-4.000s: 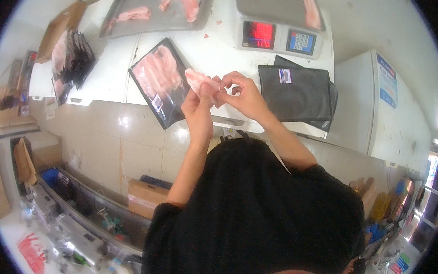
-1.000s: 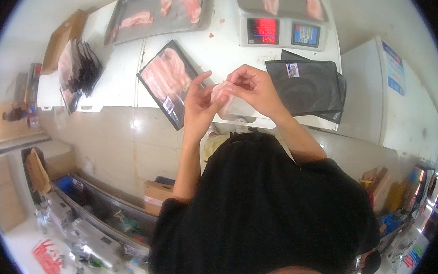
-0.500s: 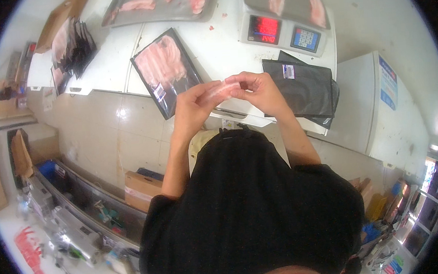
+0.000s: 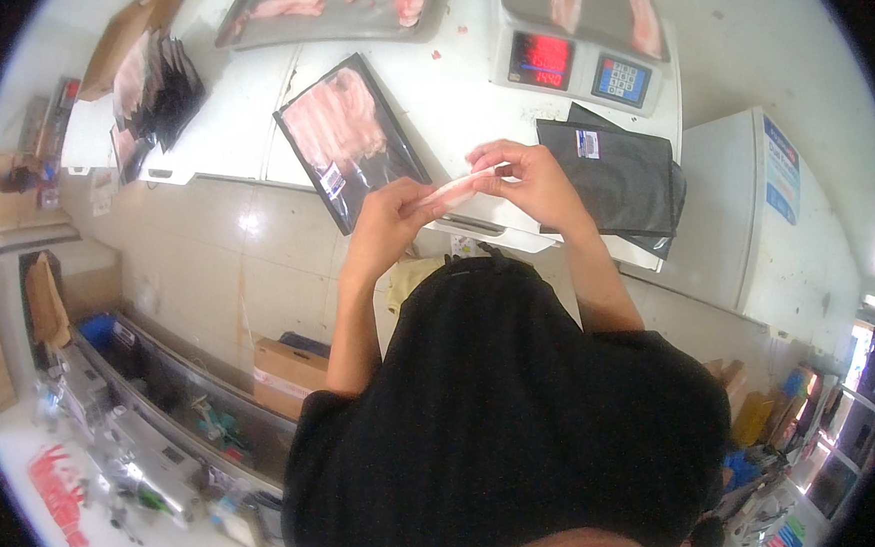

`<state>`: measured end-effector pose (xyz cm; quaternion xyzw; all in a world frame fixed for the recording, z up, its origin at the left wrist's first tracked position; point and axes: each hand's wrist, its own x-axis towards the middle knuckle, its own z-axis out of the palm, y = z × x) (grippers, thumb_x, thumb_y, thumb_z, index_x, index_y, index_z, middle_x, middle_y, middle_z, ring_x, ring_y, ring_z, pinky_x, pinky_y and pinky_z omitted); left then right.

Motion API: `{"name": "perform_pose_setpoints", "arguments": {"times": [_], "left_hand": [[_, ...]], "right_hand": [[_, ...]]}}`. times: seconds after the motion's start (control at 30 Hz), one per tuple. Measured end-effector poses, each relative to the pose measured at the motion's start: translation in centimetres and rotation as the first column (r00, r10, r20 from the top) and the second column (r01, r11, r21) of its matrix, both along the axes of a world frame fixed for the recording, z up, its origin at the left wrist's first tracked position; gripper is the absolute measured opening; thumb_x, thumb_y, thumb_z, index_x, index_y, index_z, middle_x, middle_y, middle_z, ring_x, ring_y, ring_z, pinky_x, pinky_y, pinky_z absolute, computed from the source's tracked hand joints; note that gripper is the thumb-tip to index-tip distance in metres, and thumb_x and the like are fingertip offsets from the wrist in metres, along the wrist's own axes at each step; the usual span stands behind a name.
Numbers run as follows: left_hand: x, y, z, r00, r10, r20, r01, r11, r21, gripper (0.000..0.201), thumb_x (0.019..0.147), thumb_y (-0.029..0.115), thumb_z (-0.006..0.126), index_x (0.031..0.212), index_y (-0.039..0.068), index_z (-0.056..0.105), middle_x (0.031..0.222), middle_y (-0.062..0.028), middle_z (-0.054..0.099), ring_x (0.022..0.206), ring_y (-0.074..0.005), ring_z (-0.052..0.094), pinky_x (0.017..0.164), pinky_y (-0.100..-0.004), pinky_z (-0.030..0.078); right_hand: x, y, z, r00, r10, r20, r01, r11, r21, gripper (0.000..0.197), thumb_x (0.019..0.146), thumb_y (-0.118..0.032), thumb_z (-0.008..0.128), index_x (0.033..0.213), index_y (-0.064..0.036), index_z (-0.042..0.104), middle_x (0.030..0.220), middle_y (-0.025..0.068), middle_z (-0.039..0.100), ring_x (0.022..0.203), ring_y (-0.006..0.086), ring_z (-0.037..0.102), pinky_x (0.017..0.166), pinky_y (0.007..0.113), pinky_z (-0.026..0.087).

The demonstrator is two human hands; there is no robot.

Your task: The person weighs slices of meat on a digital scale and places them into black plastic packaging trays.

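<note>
White counter (image 4: 247, 115), pink slice stretched above it.
Your left hand (image 4: 386, 221) and right hand (image 4: 530, 183) each pinch an end of the thin pink meat slice (image 4: 457, 187); keep it taut and level.

— What's the strip (image 4: 457, 187) pinched between the left hand (image 4: 386, 221) and right hand (image 4: 532, 182) like?

— Pale pink, soft and moist-looking, like raw meat.

— And the tray (image 4: 349, 138) beside them?

— Black plastic under a glossy clear film that catches the light. The stacked trays (image 4: 622, 177) look matt black.

— The scale (image 4: 583, 34)?

— A dull grey metal pan on a white plastic body. The counter (image 4: 447, 92) is smooth and white, and the wall tiles (image 4: 226, 256) below are shiny.
</note>
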<state>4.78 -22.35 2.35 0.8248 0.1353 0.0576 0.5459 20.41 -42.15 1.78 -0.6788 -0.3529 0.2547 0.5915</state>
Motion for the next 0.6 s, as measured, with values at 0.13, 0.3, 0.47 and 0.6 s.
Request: {"name": "perform_pose_setpoints", "arguments": {"times": [0.13,0.3,0.47,0.6], "left_hand": [[-0.5,0.9,-0.1,0.992,-0.057,-0.112,0.060,0.998,0.025,0.020,0.095,0.013,0.074,0.109,-0.002,0.077,0.087,-0.0039,0.072,0.078,-0.0108,0.060,0.070,-0.0276,0.048],[-0.5,1.3,-0.7,0.972,-0.102,-0.210,0.031,0.948,-0.318,0.026,0.096,0.014,0.074,0.117,-0.002,0.075,0.103,-0.0074,0.077,0.092,-0.0113,0.066,0.082,-0.0267,0.053],[-0.2,0.6,0.9,0.992,-0.125,-0.013,0.121,0.976,-0.184,0.046,0.093,0.018,0.078,0.134,-0.001,0.066,0.106,-0.0138,0.079,0.102,-0.0170,0.074,0.092,-0.0323,0.055],[1.2,-1.2,3.9,0.981,-0.064,0.185,0.052,0.997,0.065,0.046,0.090,0.013,0.080,0.133,0.000,0.067,0.110,-0.0144,0.078,0.104,-0.0201,0.075,0.094,-0.0327,0.057]], "right_hand": [[0.5,-0.1,0.0,0.966,-0.031,-0.258,0.023,0.999,-0.034,0.022,0.094,-0.010,0.077,0.112,0.0038,0.075,0.095,0.0076,0.076,0.082,0.0122,0.069,0.076,0.027,0.057],[0.5,0.5,1.0,0.967,-0.098,-0.235,0.104,0.994,0.016,0.023,0.093,-0.010,0.079,0.112,0.0040,0.075,0.093,0.0083,0.077,0.083,0.0111,0.069,0.074,0.026,0.056],[0.0,0.9,3.9,0.990,-0.087,-0.115,0.093,0.994,0.051,0.020,0.090,-0.009,0.081,0.105,0.0040,0.077,0.092,0.0072,0.077,0.081,0.0103,0.068,0.076,0.027,0.056],[0.4,0.3,5.6,0.993,0.064,0.096,-0.070,0.996,0.058,0.015,0.086,-0.001,0.082,0.099,0.0047,0.076,0.093,0.0090,0.076,0.085,0.0121,0.070,0.077,0.027,0.056]]}}
